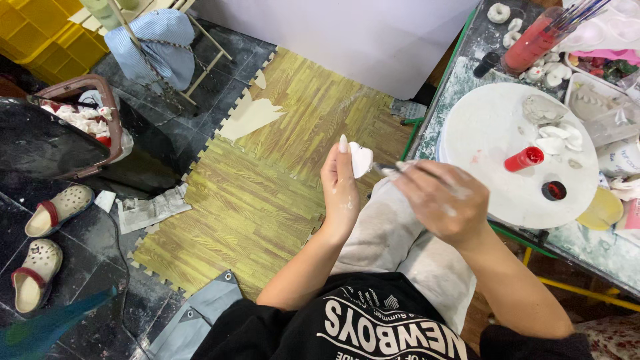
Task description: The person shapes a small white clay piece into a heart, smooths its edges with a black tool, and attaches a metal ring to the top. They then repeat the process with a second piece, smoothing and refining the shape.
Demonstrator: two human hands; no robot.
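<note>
1. We sit beside the work table (pixel 467 73), our lap over the wood-pattern floor mat (pixel 267 193).
2. On the table's near edge lies the round white board (pixel 493 147), with a red bottle (pixel 525 159) on it.
3. Our left hand (pixel 340 190) pinches a small white heart-shaped piece (pixel 361 159) upright above the mat.
4. Our right hand (pixel 443 203) closes around a thin brush (pixel 387 169), tip touching the piece; we judge painting underway, needing steady strokes.

small white heart-shaped piece (pixel 361 159), upright, thin brush (pixel 387 169) touching
</note>
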